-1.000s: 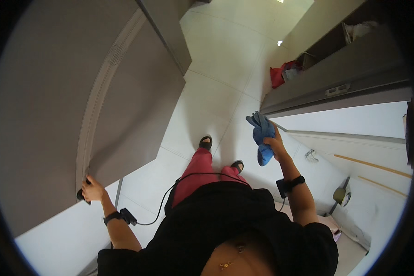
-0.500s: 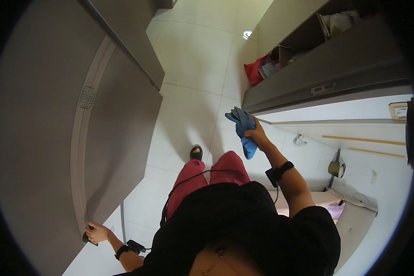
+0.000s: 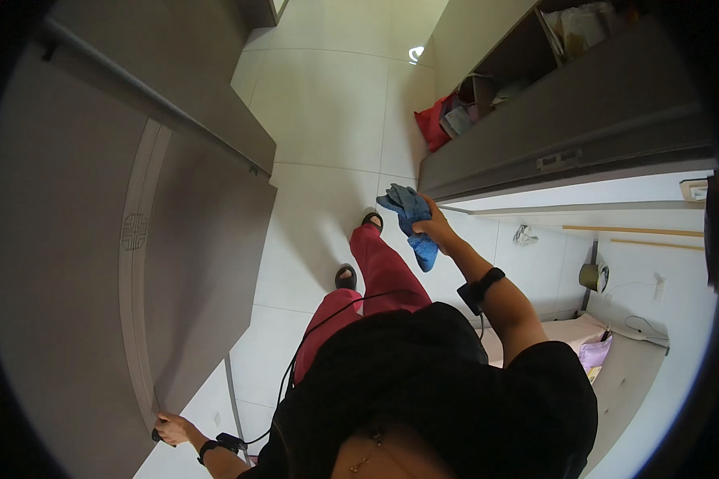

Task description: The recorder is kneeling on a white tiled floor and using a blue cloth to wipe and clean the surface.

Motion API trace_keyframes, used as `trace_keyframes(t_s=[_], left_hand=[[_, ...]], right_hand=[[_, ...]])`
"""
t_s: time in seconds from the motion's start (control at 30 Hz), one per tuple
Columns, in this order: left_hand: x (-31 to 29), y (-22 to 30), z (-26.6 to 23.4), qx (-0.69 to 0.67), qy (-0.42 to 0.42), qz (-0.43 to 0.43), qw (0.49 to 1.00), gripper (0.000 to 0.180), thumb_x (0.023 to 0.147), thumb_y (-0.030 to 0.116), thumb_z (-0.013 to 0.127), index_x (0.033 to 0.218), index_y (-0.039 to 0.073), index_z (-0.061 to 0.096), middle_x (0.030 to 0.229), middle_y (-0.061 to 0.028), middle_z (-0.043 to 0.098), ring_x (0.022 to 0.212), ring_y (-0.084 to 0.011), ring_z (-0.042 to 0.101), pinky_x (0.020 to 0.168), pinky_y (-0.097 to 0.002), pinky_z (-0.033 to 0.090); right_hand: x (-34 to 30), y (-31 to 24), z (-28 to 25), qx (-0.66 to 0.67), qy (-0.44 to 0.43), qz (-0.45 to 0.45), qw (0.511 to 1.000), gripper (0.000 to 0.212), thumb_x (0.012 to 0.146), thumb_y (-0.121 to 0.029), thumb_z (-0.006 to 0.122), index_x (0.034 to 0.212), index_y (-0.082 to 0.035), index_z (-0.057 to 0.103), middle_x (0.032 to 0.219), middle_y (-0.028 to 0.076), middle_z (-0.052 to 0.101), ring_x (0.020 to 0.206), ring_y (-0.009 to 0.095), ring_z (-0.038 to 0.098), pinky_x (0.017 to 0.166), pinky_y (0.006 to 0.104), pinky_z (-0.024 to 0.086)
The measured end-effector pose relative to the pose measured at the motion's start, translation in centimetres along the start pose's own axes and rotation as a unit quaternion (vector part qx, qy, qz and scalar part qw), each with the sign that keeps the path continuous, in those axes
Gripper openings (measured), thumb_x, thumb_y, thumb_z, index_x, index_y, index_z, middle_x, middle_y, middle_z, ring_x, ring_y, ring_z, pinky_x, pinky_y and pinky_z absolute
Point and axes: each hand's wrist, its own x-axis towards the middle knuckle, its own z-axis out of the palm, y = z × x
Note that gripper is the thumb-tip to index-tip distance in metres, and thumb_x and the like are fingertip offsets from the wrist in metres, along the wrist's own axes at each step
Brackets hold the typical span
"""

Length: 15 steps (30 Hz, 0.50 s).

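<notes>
A crumpled blue cloth (image 3: pixel 408 212) hangs from my right hand (image 3: pixel 434 228), its fingers closed round the cloth. The hand is out in front of my body, near the dark door frame (image 3: pixel 551 160). At the lower left my left hand (image 3: pixel 174 429) is closed on the black door handle (image 3: pixel 157 435), much of which it covers. That handle sits at the edge of a brown-grey door (image 3: pixel 208 271), which has a pale vertical strip and a dark square pattern on it.
Light tiles (image 3: pixel 319 120) cover the floor. Beyond the frame on the right, a shelf unit (image 3: pixel 527 68) holds bags, with a red bag (image 3: pixel 431 124) beside it. At the lower right are a bed (image 3: pixel 571 329) with a padded headboard (image 3: pixel 627 383) and a green round container (image 3: pixel 589 277).
One foot has stepped forward, and both feet now show. The door has shifted slightly in view, with my left hand still on its handle. My right hand keeps the cloth.
</notes>
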Motion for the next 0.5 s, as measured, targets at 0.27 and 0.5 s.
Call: trace_keyframes(t_s=[0.27,0.5], left_hand=[[5.0,3.7,3.6,-0.316,0.078,-0.419,0.848,0.078,0.073,0.059,0.058,0.120,0.000,0.037,0.133,-0.0196,0.032,0.123,-0.0312,0.032,0.088,-0.0509,0.038],[2.4,12.4,-14.2,-0.776,-0.068,-0.408,0.477,0.106,0.067,0.067,0.058,0.135,0.000,0.010,0.139,-0.0279,0.014,0.127,-0.0415,0.023,0.099,-0.0547,0.031]], right_hand=[[-0.2,-2.0,0.3,-0.024,-0.007,-0.022,0.999,0.084,0.055,-0.003,0.058,0.134,-0.012,0.031,0.111,0.013,0.050,0.089,0.022,0.053,0.076,0.0325,0.046],[-0.9,-3.1,0.4,-0.021,0.017,-0.067,0.997,0.084,0.055,-0.003,0.058,0.134,-0.011,0.031,0.111,0.012,0.049,0.089,0.021,0.052,0.076,0.0312,0.045]])
